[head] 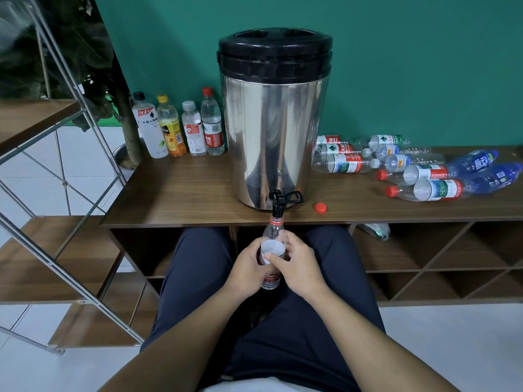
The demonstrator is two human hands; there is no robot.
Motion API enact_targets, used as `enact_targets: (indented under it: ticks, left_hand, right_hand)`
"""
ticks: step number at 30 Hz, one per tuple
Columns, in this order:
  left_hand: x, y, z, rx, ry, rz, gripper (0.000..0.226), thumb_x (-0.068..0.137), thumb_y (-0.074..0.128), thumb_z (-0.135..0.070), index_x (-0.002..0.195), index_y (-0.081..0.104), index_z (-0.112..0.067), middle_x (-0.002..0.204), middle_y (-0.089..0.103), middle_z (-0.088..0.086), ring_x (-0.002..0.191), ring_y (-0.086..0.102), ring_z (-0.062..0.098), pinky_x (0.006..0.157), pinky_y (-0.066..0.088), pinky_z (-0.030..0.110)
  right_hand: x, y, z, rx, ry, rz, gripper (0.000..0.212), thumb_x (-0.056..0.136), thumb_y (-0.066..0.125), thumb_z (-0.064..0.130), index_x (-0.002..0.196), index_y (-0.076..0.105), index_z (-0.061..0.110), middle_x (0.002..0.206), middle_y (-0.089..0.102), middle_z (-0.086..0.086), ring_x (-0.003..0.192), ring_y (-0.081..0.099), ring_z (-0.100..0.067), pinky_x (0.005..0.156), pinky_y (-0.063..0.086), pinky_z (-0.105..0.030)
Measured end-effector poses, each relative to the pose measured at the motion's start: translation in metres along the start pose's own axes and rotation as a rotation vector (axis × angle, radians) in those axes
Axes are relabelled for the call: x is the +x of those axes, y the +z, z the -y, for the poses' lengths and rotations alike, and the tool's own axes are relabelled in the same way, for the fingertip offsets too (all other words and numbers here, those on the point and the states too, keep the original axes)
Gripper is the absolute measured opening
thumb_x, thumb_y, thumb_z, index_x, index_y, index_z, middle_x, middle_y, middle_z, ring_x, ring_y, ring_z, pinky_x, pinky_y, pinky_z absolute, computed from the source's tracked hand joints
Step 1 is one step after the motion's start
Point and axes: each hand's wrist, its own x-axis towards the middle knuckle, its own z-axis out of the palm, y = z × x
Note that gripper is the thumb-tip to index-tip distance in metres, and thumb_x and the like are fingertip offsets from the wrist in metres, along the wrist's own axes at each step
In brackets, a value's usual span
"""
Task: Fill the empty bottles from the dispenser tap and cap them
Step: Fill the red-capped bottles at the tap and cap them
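Both hands wrap one clear bottle [271, 250] below the front edge of the tabletop [175, 193]: the left hand [246, 267] curls round its left side, the right hand [297, 264] round its right, thumb lying across the white label. The bottle stands upright over the person's lap, its uncapped neck meeting the black tap [276, 203] that juts past the front edge from the foot of the steel dispenser [271, 142]. The tap's lever [293, 197] points off to the right. A loose red cap [320, 207] lies on the tabletop just right of the tap, near the front edge. Toward the right end lies a heap of empty bottles [418, 171] on their sides, some red-capped, some blue. Left of the dispenser, along the back edge near the left corner, four capped bottles [181, 128] stand upright in a row. Beyond the left end rises a metal-framed shelf [56, 165].
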Motion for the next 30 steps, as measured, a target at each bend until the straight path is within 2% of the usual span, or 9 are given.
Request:
enact_targets:
  ticks: [21, 25, 30]
  left_hand:
    - [0.0003, 0.0007, 0.0009, 0.007, -0.001, -0.008, 0.056, 0.085, 0.079, 0.004, 0.132, 0.071, -0.027, 0.116, 0.080, -0.005, 0.107, 0.077, 0.015, 0.093, 0.061, 0.028]
    - [0.0006, 0.0004, 0.0016, 0.007, -0.003, -0.003, 0.057, 0.086, 0.079, 0.003, 0.133, 0.071, -0.028, 0.117, 0.080, -0.004, 0.108, 0.077, 0.016, 0.097, 0.063, 0.034]
    - [0.0001, 0.0009, 0.0005, 0.005, 0.003, -0.006, 0.057, 0.086, 0.078, 0.003, 0.132, 0.071, -0.028, 0.116, 0.080, -0.005, 0.108, 0.077, 0.014, 0.095, 0.062, 0.031]
  right_hand:
    - [-0.0015, -0.0006, 0.0013, 0.008, 0.012, 0.003, 0.038, 0.085, 0.089, 0.027, 0.117, 0.071, 0.034, 0.109, 0.081, 0.008, 0.106, 0.078, -0.014, 0.099, 0.063, -0.051]
    - [-0.0009, -0.0006, 0.0010, 0.000, 0.014, 0.004, 0.037, 0.081, 0.087, 0.036, 0.113, 0.069, 0.030, 0.107, 0.081, 0.007, 0.104, 0.077, -0.017, 0.096, 0.063, -0.054]
    - [-0.0001, -0.0001, -0.0002, 0.003, 0.007, 0.001, 0.038, 0.082, 0.088, 0.033, 0.115, 0.070, 0.030, 0.108, 0.081, 0.007, 0.104, 0.078, -0.017, 0.096, 0.063, -0.054]
